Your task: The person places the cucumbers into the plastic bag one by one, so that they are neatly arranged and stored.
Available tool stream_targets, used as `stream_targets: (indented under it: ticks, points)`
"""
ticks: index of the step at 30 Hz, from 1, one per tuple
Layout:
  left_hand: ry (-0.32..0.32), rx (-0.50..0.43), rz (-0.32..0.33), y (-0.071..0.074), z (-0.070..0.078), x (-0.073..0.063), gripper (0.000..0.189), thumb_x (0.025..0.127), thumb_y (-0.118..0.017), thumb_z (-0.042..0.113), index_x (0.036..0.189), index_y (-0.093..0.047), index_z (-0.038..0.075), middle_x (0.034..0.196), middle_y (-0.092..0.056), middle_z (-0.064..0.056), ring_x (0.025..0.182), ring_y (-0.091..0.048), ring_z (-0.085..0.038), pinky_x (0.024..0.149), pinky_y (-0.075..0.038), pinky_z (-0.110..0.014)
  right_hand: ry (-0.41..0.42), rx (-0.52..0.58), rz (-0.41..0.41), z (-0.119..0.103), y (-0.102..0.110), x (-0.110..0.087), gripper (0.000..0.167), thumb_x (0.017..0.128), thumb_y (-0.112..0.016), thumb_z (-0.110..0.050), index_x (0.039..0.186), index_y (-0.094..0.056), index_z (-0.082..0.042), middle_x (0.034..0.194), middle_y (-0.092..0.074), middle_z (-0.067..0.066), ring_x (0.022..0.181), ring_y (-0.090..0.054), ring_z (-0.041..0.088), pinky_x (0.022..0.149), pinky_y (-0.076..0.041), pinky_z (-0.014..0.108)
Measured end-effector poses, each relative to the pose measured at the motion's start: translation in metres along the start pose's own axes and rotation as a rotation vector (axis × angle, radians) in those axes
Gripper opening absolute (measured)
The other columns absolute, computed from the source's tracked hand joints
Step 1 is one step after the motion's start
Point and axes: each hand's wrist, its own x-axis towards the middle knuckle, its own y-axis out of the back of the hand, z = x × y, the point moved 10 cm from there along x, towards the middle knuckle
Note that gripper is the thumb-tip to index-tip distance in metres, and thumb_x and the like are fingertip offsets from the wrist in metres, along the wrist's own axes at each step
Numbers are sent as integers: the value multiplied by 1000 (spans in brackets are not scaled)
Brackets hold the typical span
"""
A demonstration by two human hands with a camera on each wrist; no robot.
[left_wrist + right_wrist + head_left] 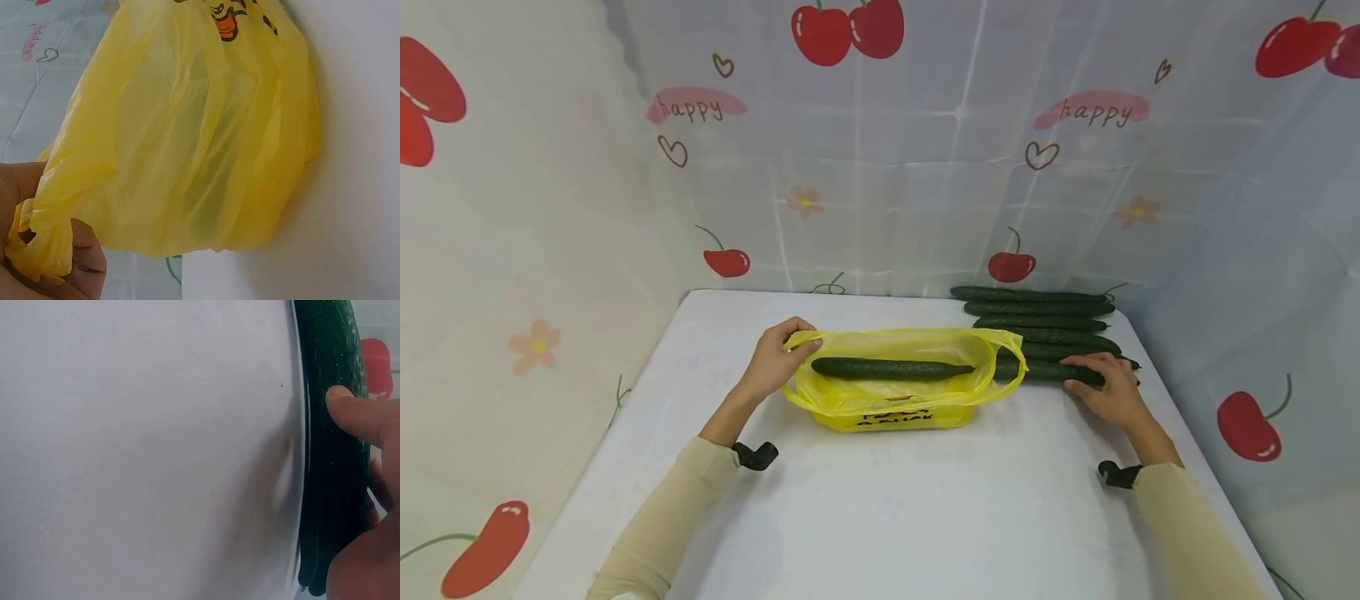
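In the head view a yellow plastic bag stands with its mouth spread, and one cucumber lies inside it. My left hand grips the bag's left handle; the left wrist view shows the bunched plastic between thumb and fingers. My right hand holds the nearest cucumber of a row on the right, with the thumb on its near side. The right wrist view shows the thumb against that dark green cucumber, its fingers partly hidden behind it. The cucumber's left end is behind the bag's right handle.
Several more cucumbers lie side by side at the back right of the white table. A curtain printed with cherries hangs behind the table and along both sides. Dark wrist cameras sit at both cuffs.
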Motion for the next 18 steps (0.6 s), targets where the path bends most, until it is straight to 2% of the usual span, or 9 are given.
stream_targets:
  ticks: [9,14,18]
  points:
    - [7,-13,5,1,1,0,15,105,-71,26,111,-68,13,109,-68,-9,92,-58,-25,74,-52,-27,-11,27,23,3,11,-7,39,97,-79,-11,134,-71,-4,133,-58,31,126,-38,59,91,-26,73]
    - [8,-17,3,0,1,-1,14,105,-71,25,111,-68,12,110,-68,-9,93,-58,-24,75,-52,-26,-14,58,39,9,19,-10,39,98,-80,-12,135,-71,-3,130,-59,32,130,-41,61,98,-29,79]
    - [10,-15,3,1,1,-1,16,105,-71,26,112,-68,12,112,-67,-10,97,-58,-25,77,-52,-25,14,86,74,5,29,-10,38,97,-79,-8,134,-71,-1,128,-60,31,124,-46,54,104,-29,79]
